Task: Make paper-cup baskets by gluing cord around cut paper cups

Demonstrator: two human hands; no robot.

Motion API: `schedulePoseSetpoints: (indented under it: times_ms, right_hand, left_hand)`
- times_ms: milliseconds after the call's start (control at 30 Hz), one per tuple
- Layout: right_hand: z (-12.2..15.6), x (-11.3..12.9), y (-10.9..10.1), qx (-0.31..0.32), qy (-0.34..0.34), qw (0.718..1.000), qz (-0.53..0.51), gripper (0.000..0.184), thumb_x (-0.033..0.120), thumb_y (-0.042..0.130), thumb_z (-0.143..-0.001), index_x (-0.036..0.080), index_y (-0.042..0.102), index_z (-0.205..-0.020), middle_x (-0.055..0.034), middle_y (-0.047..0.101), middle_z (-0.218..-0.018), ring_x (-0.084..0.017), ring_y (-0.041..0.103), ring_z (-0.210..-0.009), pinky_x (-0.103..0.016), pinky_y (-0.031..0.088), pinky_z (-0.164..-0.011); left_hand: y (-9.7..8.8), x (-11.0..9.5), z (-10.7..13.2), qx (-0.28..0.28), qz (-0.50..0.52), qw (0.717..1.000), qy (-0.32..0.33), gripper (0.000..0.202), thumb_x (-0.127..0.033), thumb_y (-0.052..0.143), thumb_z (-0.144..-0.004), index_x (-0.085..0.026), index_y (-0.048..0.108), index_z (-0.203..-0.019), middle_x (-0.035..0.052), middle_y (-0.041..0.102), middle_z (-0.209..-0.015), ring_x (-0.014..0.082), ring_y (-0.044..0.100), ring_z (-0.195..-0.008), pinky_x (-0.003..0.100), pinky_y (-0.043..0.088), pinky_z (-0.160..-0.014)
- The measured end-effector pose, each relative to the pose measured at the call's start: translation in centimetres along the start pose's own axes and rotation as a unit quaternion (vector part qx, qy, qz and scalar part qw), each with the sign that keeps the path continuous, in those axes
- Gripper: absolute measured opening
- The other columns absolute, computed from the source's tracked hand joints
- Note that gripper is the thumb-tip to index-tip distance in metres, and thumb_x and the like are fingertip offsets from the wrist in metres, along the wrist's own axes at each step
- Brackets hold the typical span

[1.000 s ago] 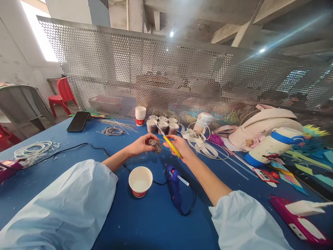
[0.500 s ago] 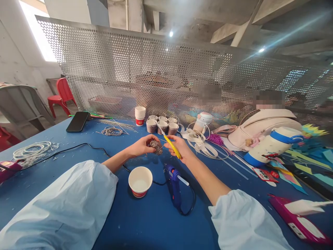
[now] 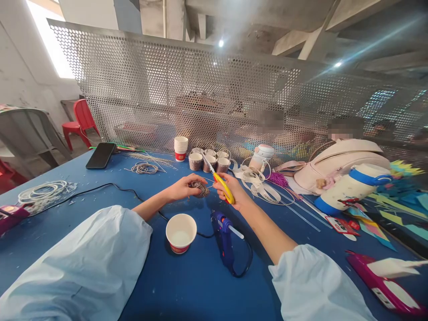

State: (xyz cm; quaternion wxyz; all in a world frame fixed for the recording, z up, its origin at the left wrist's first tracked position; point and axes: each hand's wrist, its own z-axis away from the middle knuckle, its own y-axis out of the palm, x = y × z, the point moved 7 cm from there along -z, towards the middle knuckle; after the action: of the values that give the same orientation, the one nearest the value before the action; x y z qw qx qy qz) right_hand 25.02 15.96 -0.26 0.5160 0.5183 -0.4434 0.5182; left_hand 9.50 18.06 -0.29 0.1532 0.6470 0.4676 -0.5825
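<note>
My left hand (image 3: pixel 183 187) is closed on a small bundle of grey-brown cord (image 3: pixel 200 189), held just above the blue table. Close by on its right, my right hand (image 3: pixel 230 191) grips yellow-handled scissors (image 3: pixel 224 187), their blades pointing up and to the left, away from me. A thin strand runs between the bundle and my right fingers. Nearer to me stands a white paper cup (image 3: pixel 181 234) with a red base. Beside the cup lies a blue glue gun (image 3: pixel 226 238), a white glue stick showing at it.
Behind my hands stand several cord-wrapped cups (image 3: pixel 195 162) and a stack of paper cups (image 3: pixel 181 149). A phone (image 3: pixel 100 156) and coiled cord (image 3: pixel 144 168) lie at left. Ribbon (image 3: pixel 262 189), a bottle (image 3: pixel 354 189) and a bag (image 3: pixel 337 162) occupy the right. A perforated metal screen (image 3: pixel 160 93) borders the back.
The scissors have turned slightly in my right hand. The cord bundle has rotated a little in my left fingers. The rest of the table looks the same.
</note>
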Motion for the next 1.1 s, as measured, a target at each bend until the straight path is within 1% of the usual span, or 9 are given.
schedulePoseSetpoints:
  times_ms: [167, 367, 600, 667, 733, 867, 933, 1000, 1100]
  right_hand:
    - [0.2, 0.0, 0.3, -0.001, -0.005, 1.0, 0.008, 0.043, 0.016, 0.073, -0.059, 0.019, 0.052, -0.096, 0.0113, 0.053, -0.051, -0.007, 0.046, -0.037, -0.016, 0.036, -0.032]
    - [0.1, 0.0, 0.5, -0.002, -0.005, 1.0, 0.002, 0.041, 0.014, 0.076, -0.058, 0.019, 0.055, -0.093, 0.0062, 0.061, -0.059, -0.011, 0.06, -0.047, -0.018, 0.045, -0.036]
    - [0.3, 0.1, 0.4, -0.016, -0.007, 1.0, 0.004, 0.04, 0.012, 0.078, -0.059, 0.019, 0.055, -0.092, 0.0069, 0.06, -0.058, -0.01, 0.059, -0.045, -0.018, 0.048, -0.037]
    - [0.4, 0.2, 0.4, -0.02, -0.011, 1.0, 0.007, 0.042, 0.012, 0.079, -0.058, 0.018, 0.055, -0.093, 0.0076, 0.059, -0.057, -0.01, 0.057, -0.043, -0.019, 0.049, -0.037]
    - [0.5, 0.4, 0.2, -0.025, -0.017, 0.999, 0.01, 0.044, 0.013, 0.079, -0.058, 0.018, 0.055, -0.094, 0.0079, 0.059, -0.057, -0.009, 0.056, -0.042, -0.02, 0.05, -0.037]
    - [0.2, 0.6, -0.4, -0.039, -0.028, 0.999, 0.016, 0.044, 0.013, 0.079, -0.061, 0.019, 0.054, -0.097, 0.0085, 0.058, -0.057, -0.009, 0.056, -0.042, -0.02, 0.05, -0.038]
    - [0.0, 0.5, -0.8, -0.053, -0.027, 0.998, 0.022, 0.041, 0.014, 0.079, -0.066, 0.018, 0.055, -0.099, 0.0085, 0.057, -0.057, -0.009, 0.055, -0.042, -0.02, 0.049, -0.038]
    - [-0.3, 0.4, -1.5, -0.074, -0.022, 0.997, 0.03, 0.032, 0.018, 0.075, -0.076, 0.016, 0.056, -0.102, 0.0069, 0.058, -0.063, -0.008, 0.055, -0.044, -0.02, 0.048, -0.039]
    - [-0.6, 0.3, -2.8, -0.114, -0.017, 0.993, 0.04, 0.022, 0.027, 0.062, -0.093, 0.014, 0.059, -0.11, 0.0002, 0.064, -0.084, -0.009, 0.06, -0.06, -0.022, 0.053, -0.051]
  left_hand:
    - [0.0, -0.8, 0.1, 0.008, -0.04, 0.999, 0.019, 0.033, -0.015, 0.062, -0.072, -0.021, 0.073, -0.102, 0.0037, 0.058, -0.096, 0.0217, 0.055, -0.1, 0.036, 0.048, -0.092]
    - [0.0, -0.7, -0.1, 0.002, -0.039, 0.999, 0.023, 0.034, -0.012, 0.063, -0.07, -0.025, 0.075, -0.099, 0.0042, 0.058, -0.094, 0.0228, 0.054, -0.099, 0.038, 0.044, -0.097]
    - [0.0, -1.0, 0.0, -0.02, 0.013, 1.0, -0.006, 0.036, -0.007, 0.071, -0.061, -0.024, 0.078, -0.092, 0.0029, 0.062, -0.093, 0.0216, 0.056, -0.098, 0.035, 0.041, -0.1]
    - [-0.1, -0.5, -0.1, -0.038, 0.04, 0.998, -0.026, 0.032, -0.009, 0.074, -0.06, -0.023, 0.078, -0.088, 0.0027, 0.065, -0.095, 0.0214, 0.057, -0.099, 0.033, 0.042, -0.098]
    - [-0.5, 0.7, -0.2, -0.069, 0.073, 0.993, -0.059, 0.026, -0.015, 0.077, -0.062, -0.021, 0.077, -0.087, 0.0028, 0.067, -0.093, 0.0204, 0.059, -0.093, 0.031, 0.047, -0.09]
    - [-2.3, 4.1, -0.2, -0.164, 0.164, 0.962, -0.142, 0.024, -0.027, 0.074, -0.074, -0.015, 0.069, -0.094, 0.0023, 0.065, -0.078, 0.0158, 0.06, -0.072, 0.028, 0.052, -0.069]
    - [-3.5, 5.5, -0.1, -0.2, 0.22, 0.938, -0.181, 0.02, -0.028, 0.067, -0.083, -0.013, 0.065, -0.096, 0.0029, 0.064, -0.081, 0.0147, 0.062, -0.072, 0.029, 0.053, -0.067]
    - [-4.7, 6.5, 0.0, -0.218, 0.268, 0.913, -0.217, 0.019, -0.029, 0.06, -0.09, -0.012, 0.062, -0.099, 0.0035, 0.064, -0.086, 0.014, 0.063, -0.074, 0.03, 0.055, -0.067]
    - [-6.5, 7.1, 0.5, -0.232, 0.32, 0.881, -0.259, 0.023, -0.032, 0.056, -0.094, -0.012, 0.06, -0.104, 0.0038, 0.064, -0.092, 0.0127, 0.062, -0.073, 0.028, 0.055, -0.063]
